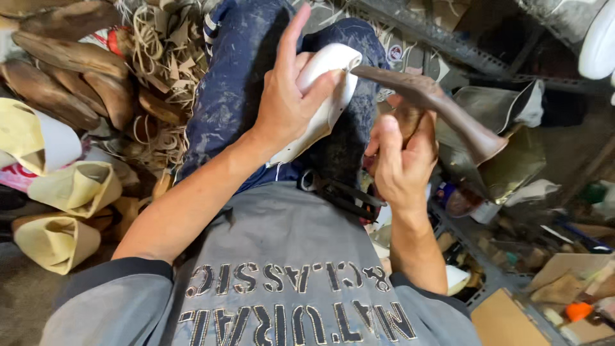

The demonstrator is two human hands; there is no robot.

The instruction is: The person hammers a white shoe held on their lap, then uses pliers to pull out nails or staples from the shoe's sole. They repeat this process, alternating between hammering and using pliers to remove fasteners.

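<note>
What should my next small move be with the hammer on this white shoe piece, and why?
Probably a short tap down onto the white shoe piece. The hammer in your right hand has its tip right at the piece's top edge, and your left hand steadies it on your lap, thumb close, so keep it light.

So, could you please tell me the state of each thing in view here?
white shoe piece: lying on the lap, pressed down by the left hand
hammer: gripped in the right hand, head touching the shoe piece
pincers: resting on the lap, unheld
wooden lasts: piled on the floor
</note>
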